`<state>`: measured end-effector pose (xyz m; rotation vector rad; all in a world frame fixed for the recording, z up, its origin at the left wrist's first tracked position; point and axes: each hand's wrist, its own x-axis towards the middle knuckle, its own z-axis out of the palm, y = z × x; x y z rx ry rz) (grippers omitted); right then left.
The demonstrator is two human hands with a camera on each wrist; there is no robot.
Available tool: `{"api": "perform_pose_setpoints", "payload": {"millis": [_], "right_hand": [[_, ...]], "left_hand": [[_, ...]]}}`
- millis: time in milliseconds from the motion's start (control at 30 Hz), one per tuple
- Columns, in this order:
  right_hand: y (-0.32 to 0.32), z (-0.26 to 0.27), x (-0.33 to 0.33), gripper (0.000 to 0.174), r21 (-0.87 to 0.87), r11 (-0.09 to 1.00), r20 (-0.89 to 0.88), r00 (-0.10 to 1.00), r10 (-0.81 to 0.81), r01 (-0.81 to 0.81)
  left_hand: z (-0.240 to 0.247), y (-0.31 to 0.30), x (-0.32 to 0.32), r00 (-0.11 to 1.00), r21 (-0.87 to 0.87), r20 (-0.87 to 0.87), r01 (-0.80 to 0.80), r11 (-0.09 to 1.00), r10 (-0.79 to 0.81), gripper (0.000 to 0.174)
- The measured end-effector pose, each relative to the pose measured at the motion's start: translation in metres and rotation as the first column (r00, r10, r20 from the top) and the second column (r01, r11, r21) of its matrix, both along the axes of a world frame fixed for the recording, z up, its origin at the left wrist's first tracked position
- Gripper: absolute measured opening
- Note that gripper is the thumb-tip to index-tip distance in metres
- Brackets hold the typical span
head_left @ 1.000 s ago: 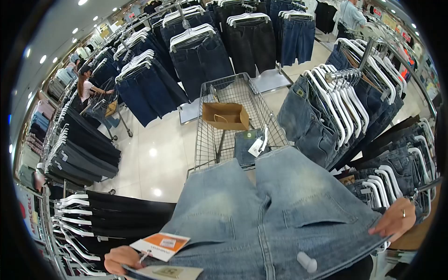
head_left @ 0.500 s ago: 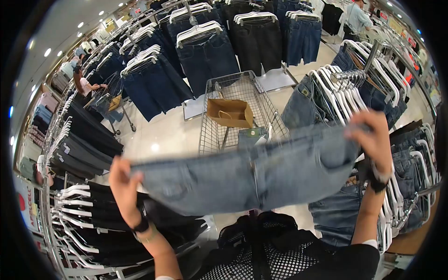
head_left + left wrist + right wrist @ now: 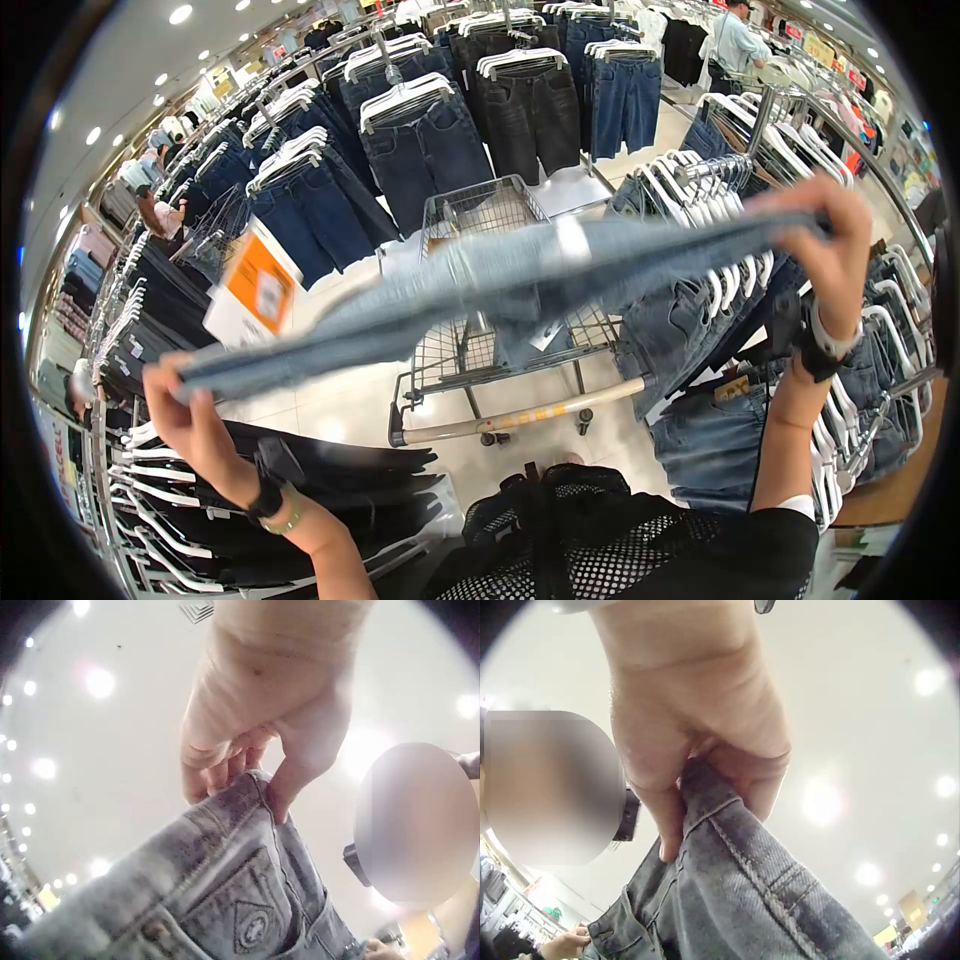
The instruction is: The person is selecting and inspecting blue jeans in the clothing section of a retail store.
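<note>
A pair of faded blue jeans (image 3: 380, 315) is stretched between both hands in the head view, slanting up to the right and blurred. At one end of the waistband, my left hand (image 3: 200, 435) pinches the cloth between thumb and fingers; the left wrist view shows the jeans' pocket with a stitched diamond patch (image 3: 253, 926). My right hand (image 3: 838, 250) grips the other end, its thumb and fingers round the waistband in the right wrist view. An orange and white price tag (image 3: 262, 290) swings out near the left end. A blurred white piece (image 3: 572, 240) shows on the denim.
Beneath the jeans stands a wire shopping cart (image 3: 480, 195) with its handle (image 3: 530, 412) towards me and folded denim (image 3: 520, 345) inside. Racks of dark jeans (image 3: 425, 150) stand ahead, hangers with denim (image 3: 690, 310) at right, black trousers (image 3: 330, 470) at left. People are further off.
The jeans first hung forward over the cart, then lay folded back towards me. Now they are raised and swung out, right end higher, the tag flung up. Both hands keep hold.
</note>
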<state>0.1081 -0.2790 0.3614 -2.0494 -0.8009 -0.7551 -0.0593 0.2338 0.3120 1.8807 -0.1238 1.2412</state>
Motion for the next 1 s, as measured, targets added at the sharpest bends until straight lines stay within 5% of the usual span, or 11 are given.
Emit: {"api": "perform_pose_setpoints", "payload": {"millis": [100, 200, 300, 400, 433, 567, 633, 700, 833, 900, 1000], "right_hand": [[-0.025, -0.023, -0.027, 0.009, -0.226, 0.965, 0.126, 0.978, 0.167, -0.135], [-0.023, -0.070, -0.059, 0.025, 0.103, 0.902, 0.127, 0.905, 0.406, -0.419], [-0.034, -0.084, -0.079, 0.030, 0.176, 0.837, 0.031, 0.853, 0.521, -0.518], [-0.050, -0.082, -0.067, 0.020, -0.003, 0.478, -0.337, 0.451, 0.826, -0.878], [-0.052, -0.086, -0.065, 0.020, 0.001, 0.478, -0.340, 0.449, 0.826, -0.878], [-0.035, -0.086, -0.044, 0.015, -0.131, 0.788, -0.601, 0.681, 0.419, -0.601], [-0.012, -0.120, -0.012, 0.018, -0.034, 0.914, -0.594, 0.744, 0.306, -0.404], [0.011, -0.173, 0.034, 0.022, 0.047, 0.947, -0.550, 0.783, 0.291, -0.319], [0.041, -0.295, 0.076, 0.034, -0.254, 0.965, -0.649, 0.751, -0.118, -0.068], [0.047, -0.332, 0.065, 0.039, -0.422, 0.905, -0.459, 0.872, -0.168, -0.048], [0.049, -0.349, 0.058, 0.042, -0.383, 0.922, -0.564, 0.805, -0.182, -0.061]], "left_hand": [[-0.037, -0.017, -0.038, 0.989, -0.016, -0.101, 0.103, 0.995, -0.104, 0.039], [-0.072, -0.048, -0.073, 0.982, -0.245, 0.029, 0.189, 0.951, -0.188, 0.040], [-0.087, -0.073, -0.103, 0.963, -0.156, 0.099, 0.263, 0.952, -0.250, 0.036], [-0.096, -0.083, -0.101, 0.971, -0.298, 0.068, 0.239, 0.924, -0.230, 0.036], [-0.097, -0.087, -0.097, 0.984, -0.377, 0.009, 0.169, 0.911, -0.179, 0.037], [-0.107, -0.068, -0.071, 0.929, -0.489, -0.230, 0.148, 0.860, -0.290, 0.036], [-0.124, -0.061, -0.032, 0.941, -0.290, -0.323, 0.004, 0.957, -0.101, 0.032], [-0.166, -0.034, 0.003, 0.817, -0.365, -0.564, -0.115, 0.924, -0.121, 0.029], [-0.277, -0.016, 0.072, 0.729, -0.382, -0.638, -0.023, 0.924, -0.246, 0.029], [-0.337, -0.005, 0.081, 0.726, -0.124, -0.686, -0.051, 0.991, -0.049, 0.027], [-0.336, -0.006, 0.077, 0.713, -0.219, -0.697, -0.110, 0.969, -0.077, 0.025]]}}
